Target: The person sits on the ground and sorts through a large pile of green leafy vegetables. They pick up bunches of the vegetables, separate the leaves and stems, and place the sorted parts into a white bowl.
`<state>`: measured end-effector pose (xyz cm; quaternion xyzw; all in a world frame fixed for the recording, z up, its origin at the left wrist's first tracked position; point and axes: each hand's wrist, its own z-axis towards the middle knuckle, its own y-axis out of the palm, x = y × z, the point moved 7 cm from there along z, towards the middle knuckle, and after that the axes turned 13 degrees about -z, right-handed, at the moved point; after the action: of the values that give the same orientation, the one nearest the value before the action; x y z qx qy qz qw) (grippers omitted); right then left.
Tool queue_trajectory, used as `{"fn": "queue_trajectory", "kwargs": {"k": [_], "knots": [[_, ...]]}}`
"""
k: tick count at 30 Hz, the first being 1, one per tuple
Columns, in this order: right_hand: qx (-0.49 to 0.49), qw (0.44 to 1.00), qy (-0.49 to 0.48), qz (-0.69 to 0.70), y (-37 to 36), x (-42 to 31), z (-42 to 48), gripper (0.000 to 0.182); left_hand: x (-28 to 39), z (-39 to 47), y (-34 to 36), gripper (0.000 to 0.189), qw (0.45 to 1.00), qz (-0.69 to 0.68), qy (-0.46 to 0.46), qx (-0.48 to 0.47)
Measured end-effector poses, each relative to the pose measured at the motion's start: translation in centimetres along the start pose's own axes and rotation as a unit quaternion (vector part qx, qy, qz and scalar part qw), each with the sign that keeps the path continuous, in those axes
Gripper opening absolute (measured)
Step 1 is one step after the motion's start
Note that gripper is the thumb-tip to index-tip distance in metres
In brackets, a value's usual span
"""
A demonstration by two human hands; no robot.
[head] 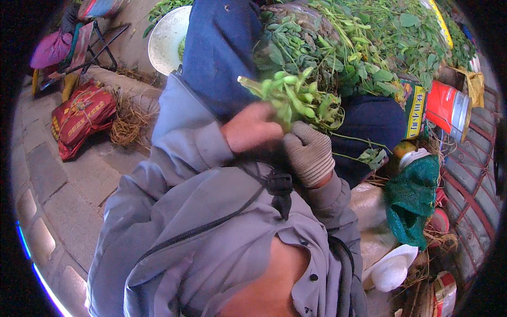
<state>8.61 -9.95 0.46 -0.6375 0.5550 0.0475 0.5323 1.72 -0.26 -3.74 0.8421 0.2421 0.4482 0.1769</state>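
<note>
A green soybean stalk (291, 93) with plump pods and a pale cut end lies across my lap, just beyond my hands. My right hand (311, 152), in a ribbed pale work glove, is curled closed at the lower side of the stalk and appears to grip it. Bare and blurred, my left hand (255, 126) touches the pods beside the glove; its fingertips are hidden among them. A white bowl (164, 43) with some green pods inside stands beyond my left knee. A large heap of soybean plants (380, 51) spreads ahead to the right.
A red printed bag (84, 117) tied with cord lies on the paving at left, beside dry straw (128, 128). Behind it stands a folding stool (101, 47). At right are a red and silver tin (447, 111), a green mesh bag (414, 202) and a metal grille (471, 194).
</note>
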Motion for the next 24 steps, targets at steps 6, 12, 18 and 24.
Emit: {"fn": "queue_trajectory", "kwargs": {"k": [6, 12, 18, 24], "knots": [[0.007, 0.985, -0.072, 0.154, -0.1, 0.5, 0.4, 0.018, -0.2, -0.4, 0.0, 0.012, 0.992, -0.115, -0.046, 0.0], [-0.015, 0.991, 0.012, 0.132, 0.5, 1.8, 0.4, 0.015, -0.2, -0.6, 0.1, 0.013, 0.979, -0.197, -0.042, 0.026], [0.037, 0.997, 0.0, 0.068, -0.6, 0.0, -0.2, 0.013, 0.5, -0.5, 0.4, 0.016, 0.987, -0.137, -0.068, 0.058], [-0.087, 0.952, 0.115, 0.27, 1.7, 3.1, 0.0, 0.016, -0.1, -0.5, 0.2, 0.017, 0.988, -0.132, -0.063, 0.041]]}}
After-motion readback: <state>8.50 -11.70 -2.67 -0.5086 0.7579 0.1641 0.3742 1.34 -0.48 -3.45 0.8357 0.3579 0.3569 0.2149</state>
